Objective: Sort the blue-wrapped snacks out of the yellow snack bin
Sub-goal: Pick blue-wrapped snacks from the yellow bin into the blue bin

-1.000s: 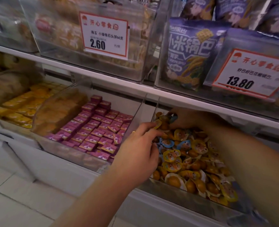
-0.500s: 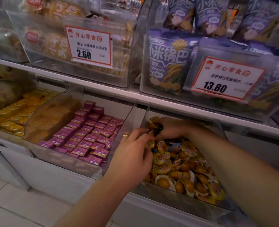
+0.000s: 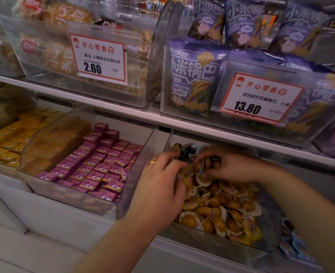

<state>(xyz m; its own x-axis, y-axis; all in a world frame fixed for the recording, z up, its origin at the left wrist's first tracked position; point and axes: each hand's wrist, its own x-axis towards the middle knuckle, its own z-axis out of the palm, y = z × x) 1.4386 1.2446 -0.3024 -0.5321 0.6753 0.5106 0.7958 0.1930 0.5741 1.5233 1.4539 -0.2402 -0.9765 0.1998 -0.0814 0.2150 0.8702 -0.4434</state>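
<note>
Head view: I now see both hands met at the yellow snack bin (image 3: 217, 245) back. Left hand (image 3: 162, 186) and right hand (image 3: 227, 166) have closed on blue-wrapped snacks (image 3: 188, 151), gathering them for removal.

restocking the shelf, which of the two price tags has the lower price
The left price tag, reading 2.60, on the clear bin of tan biscuit packs. The right price tag reads 13.80 and fronts the purple bags.
</note>
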